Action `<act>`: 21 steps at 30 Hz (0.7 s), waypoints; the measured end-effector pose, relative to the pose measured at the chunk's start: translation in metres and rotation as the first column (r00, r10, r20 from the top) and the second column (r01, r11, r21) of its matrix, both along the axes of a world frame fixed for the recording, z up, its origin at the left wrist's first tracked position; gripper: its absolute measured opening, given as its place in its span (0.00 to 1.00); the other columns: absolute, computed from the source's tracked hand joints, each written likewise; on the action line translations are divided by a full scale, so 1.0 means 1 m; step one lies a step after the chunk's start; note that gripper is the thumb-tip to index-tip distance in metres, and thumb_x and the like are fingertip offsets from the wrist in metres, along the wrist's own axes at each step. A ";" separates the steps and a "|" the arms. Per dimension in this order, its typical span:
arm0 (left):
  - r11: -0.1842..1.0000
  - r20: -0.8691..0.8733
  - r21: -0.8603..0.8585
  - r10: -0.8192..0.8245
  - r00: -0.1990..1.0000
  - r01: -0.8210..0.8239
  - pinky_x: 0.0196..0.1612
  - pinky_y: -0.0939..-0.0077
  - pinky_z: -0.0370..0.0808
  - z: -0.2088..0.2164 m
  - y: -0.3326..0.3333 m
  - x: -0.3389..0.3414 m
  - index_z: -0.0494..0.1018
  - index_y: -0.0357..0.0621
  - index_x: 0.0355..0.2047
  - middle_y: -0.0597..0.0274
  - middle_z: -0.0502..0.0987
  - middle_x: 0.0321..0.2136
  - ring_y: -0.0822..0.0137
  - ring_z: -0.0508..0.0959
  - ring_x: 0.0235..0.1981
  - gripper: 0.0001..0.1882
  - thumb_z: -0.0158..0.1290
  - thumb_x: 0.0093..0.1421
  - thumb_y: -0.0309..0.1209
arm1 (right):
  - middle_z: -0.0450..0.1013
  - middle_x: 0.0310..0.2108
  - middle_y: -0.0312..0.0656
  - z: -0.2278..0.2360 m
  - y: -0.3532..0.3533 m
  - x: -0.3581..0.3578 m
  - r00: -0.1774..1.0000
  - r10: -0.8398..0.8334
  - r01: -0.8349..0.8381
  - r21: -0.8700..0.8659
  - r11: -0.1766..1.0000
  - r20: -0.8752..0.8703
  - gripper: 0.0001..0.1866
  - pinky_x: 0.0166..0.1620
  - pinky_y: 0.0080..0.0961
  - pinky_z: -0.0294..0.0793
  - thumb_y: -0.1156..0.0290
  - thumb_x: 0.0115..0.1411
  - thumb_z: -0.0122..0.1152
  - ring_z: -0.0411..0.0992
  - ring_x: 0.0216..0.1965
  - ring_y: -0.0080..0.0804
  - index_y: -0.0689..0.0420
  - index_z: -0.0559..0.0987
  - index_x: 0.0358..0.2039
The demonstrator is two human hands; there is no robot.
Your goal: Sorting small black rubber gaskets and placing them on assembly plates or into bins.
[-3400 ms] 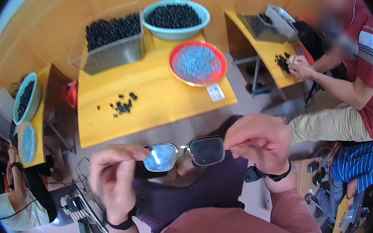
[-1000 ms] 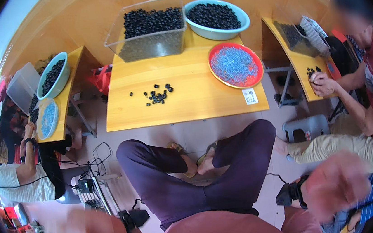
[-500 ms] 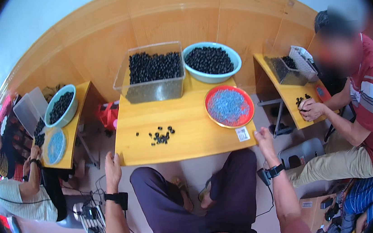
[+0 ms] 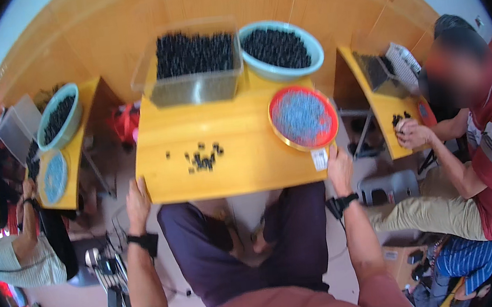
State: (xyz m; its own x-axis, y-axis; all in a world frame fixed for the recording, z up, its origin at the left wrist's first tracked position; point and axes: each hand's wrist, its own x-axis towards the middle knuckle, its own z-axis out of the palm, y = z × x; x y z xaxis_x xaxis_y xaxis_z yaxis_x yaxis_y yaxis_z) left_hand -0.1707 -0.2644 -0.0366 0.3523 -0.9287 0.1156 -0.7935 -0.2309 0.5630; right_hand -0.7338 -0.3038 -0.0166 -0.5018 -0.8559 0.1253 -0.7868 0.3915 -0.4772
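Observation:
My left hand (image 4: 138, 204) is closed at the front left corner of a yellow wooden table (image 4: 219, 123), thumb up along its edge. At the front right corner my right hand (image 4: 340, 170) grips the opposite edge, beside a small white printed card (image 4: 319, 159). A loose group of small black parts (image 4: 202, 162) lies on the tabletop, nearer the left hand. Above the right hand sits a red round tray (image 4: 334, 114) filled with thin bluish pieces (image 4: 300, 118). Fingers under the tabletop are hidden.
A clear plastic bin (image 4: 194, 90) and a pale blue basin (image 4: 285, 74), both full of black parts, stand at the back. Co-workers sit at side tables: one at right in a red shirt (image 4: 489, 152), another at left. Cables (image 4: 114, 269) lie on the floor at left.
The whole view has shifted, with the table higher in the picture and slightly blurred. My knees are further under the table's front edge. Both hands stay at its corners.

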 end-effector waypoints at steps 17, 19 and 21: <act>0.925 -0.546 0.349 0.332 0.769 -0.151 0.34 0.72 0.76 -0.053 0.319 -0.047 0.75 0.37 0.43 0.58 0.78 0.30 0.69 0.76 0.29 0.09 0.50 0.71 0.30 | 0.74 0.39 0.45 0.057 0.196 0.021 0.932 0.346 -0.314 -0.241 0.918 0.103 0.12 0.43 0.29 0.74 0.80 0.59 0.64 0.73 0.36 0.34 0.63 0.79 0.44; 0.891 -0.707 0.429 0.230 0.669 0.146 0.36 0.68 0.78 -0.123 0.395 -0.051 0.73 0.34 0.49 0.57 0.80 0.33 0.66 0.80 0.34 0.12 0.52 0.69 0.28 | 0.74 0.39 0.40 0.055 0.213 0.032 0.913 0.388 -0.363 -0.184 0.913 0.124 0.12 0.41 0.24 0.74 0.81 0.59 0.63 0.73 0.38 0.28 0.62 0.79 0.45; 0.828 -0.787 0.484 0.270 0.554 0.283 0.39 0.63 0.79 -0.134 0.426 -0.093 0.74 0.33 0.49 0.56 0.81 0.35 0.61 0.80 0.37 0.13 0.52 0.66 0.25 | 0.75 0.39 0.41 0.056 0.223 0.042 0.904 0.400 -0.379 -0.149 0.913 0.152 0.13 0.40 0.25 0.74 0.81 0.58 0.64 0.74 0.37 0.29 0.62 0.79 0.44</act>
